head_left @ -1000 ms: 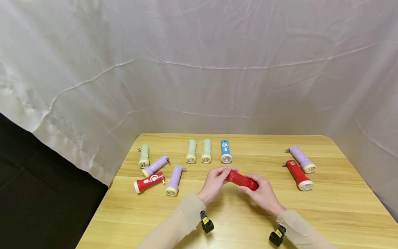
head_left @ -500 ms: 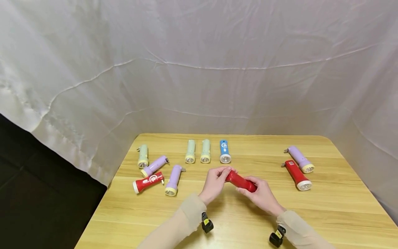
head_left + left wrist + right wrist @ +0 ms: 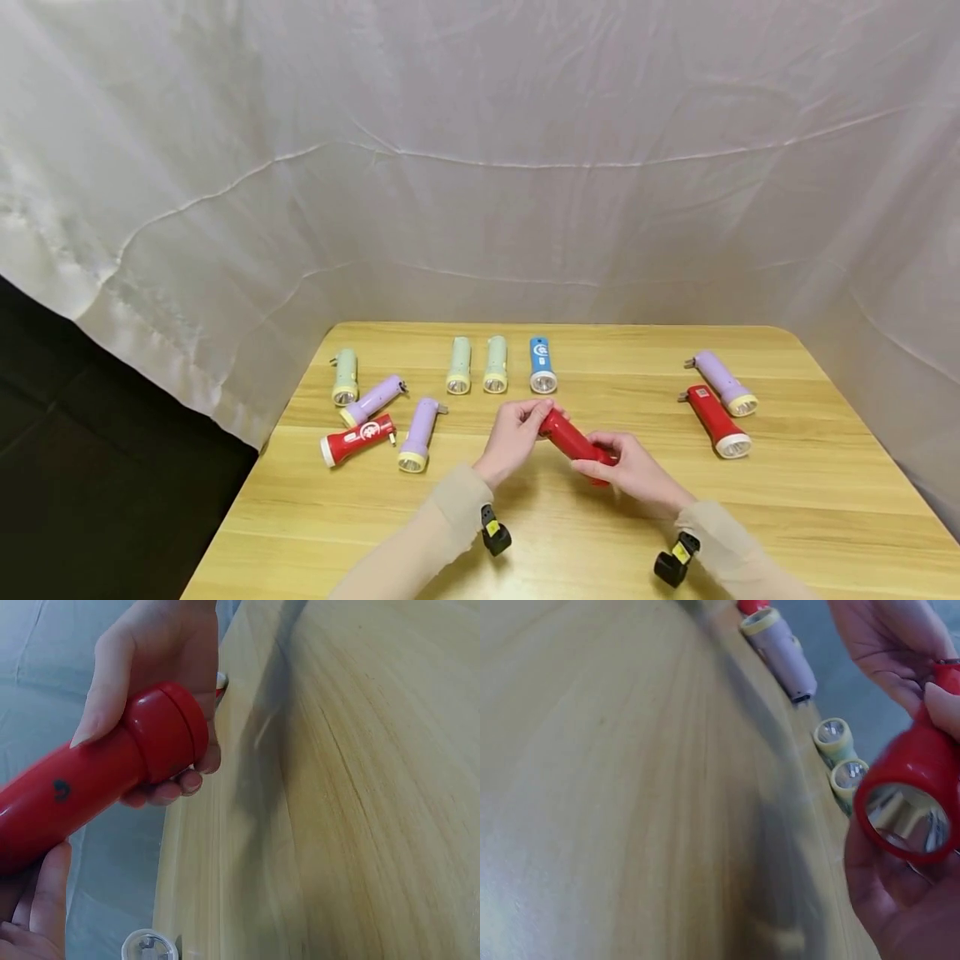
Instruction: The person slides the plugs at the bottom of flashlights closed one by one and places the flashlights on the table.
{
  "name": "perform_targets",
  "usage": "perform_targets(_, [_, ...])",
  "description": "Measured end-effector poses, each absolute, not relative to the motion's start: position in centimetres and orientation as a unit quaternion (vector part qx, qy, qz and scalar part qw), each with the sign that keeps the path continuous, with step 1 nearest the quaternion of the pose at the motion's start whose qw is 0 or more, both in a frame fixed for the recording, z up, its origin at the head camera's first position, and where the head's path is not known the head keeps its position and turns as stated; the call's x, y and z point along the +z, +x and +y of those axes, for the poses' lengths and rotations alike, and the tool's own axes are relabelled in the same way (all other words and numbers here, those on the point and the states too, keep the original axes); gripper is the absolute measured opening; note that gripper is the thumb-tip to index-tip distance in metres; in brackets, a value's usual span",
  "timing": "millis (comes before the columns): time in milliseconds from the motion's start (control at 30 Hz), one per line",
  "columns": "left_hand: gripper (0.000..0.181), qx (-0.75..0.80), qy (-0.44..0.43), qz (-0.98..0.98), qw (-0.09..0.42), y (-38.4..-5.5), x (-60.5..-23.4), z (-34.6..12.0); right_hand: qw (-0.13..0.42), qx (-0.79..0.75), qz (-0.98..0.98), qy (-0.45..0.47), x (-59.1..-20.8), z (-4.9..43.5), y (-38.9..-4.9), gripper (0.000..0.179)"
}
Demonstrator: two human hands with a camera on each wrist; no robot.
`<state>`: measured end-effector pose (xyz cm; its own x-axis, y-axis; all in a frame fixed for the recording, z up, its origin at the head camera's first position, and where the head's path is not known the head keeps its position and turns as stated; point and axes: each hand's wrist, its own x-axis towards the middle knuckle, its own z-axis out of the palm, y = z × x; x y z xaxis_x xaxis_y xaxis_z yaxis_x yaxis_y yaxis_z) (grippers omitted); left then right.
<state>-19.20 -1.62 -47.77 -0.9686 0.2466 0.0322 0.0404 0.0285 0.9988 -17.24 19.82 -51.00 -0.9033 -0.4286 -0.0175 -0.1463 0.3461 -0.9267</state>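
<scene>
Around nine o'clock on the wooden table, dial centred on the held red flashlight, twelve at the far edge: white-rimmed red flashlight lies farthest left, just beside a sloping lilac flashlight; a mint flashlight sits near the latter, toward ten. Contact within this cluster cannot be told. Second lilac flashlight lies closer in, also at nine. Rightward, second mint flashlight at ten; third mint flashlight, parallel, between ten and eleven. Left hand pinches the held piece's tail between thumb and fingers. Blue flashlight at eleven, white lens end toward the person. Held piece is off the table, tilted, tail toward half past ten, lamp head toward half past four; small dark mark on its body in the left wrist view. Right hand grips the lamp head, fingers curled round it. At three, second white-rimmed red flashlight; third lilac flashlight just beyond, between two and three.
</scene>
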Motion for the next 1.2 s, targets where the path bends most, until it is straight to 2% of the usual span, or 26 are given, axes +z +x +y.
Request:
perform_targets(467, [0.037,0.685,0.091,0.715,0.104,-19.8,-47.2,-2.1,0.254,-0.593,0.721,-0.254,-50.4,21.4,-18.0,0.039])
perform_targets(767, [0.036,0.673,0.097,0.722,0.126,-20.5,-47.0,-2.6,0.309,-0.608,0.653,-0.33,-50.4,21.8,-18.5,0.043])
perform_targets(1033, [0.04,0.676,0.099,0.717,0.137,-20.8,-47.1,-2.8,0.368,-0.638,0.596,-0.321,-50.0,21.8,-18.3,0.06])
perform_targets(1200, [0.041,0.671,0.096,0.722,0.136,-20.9,-47.2,-2.9,0.386,-0.651,0.571,-0.319,-50.3,21.8,-18.3,0.061])
